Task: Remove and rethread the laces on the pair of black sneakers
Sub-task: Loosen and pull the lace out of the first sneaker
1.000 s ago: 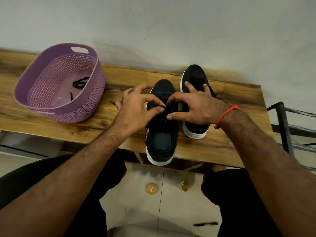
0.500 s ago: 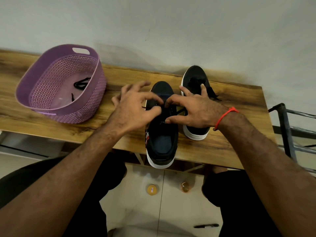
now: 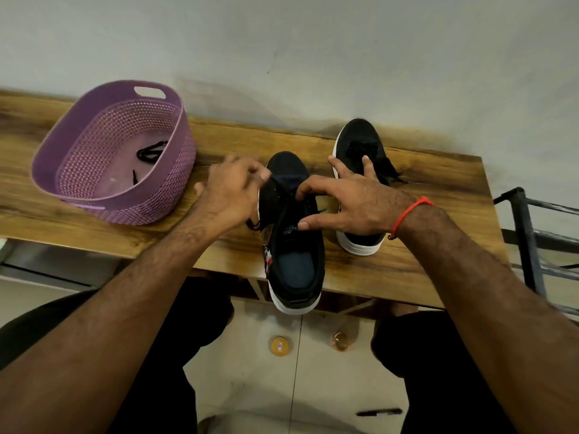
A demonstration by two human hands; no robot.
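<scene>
Near sneaker (image 3: 293, 233) lies lengthwise, toe away. Left hand (image 3: 230, 192) pinches lace (image 3: 253, 223) off its left side; right hand (image 3: 346, 202) braces tongue, fingers spread.

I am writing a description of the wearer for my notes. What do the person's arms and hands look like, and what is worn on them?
Both forearms are bare, with no sleeves, and hairy. The right wrist wears a thin red thread bracelet. The left hand and right hand wear no gloves, and no rings or watch are visible.
</scene>
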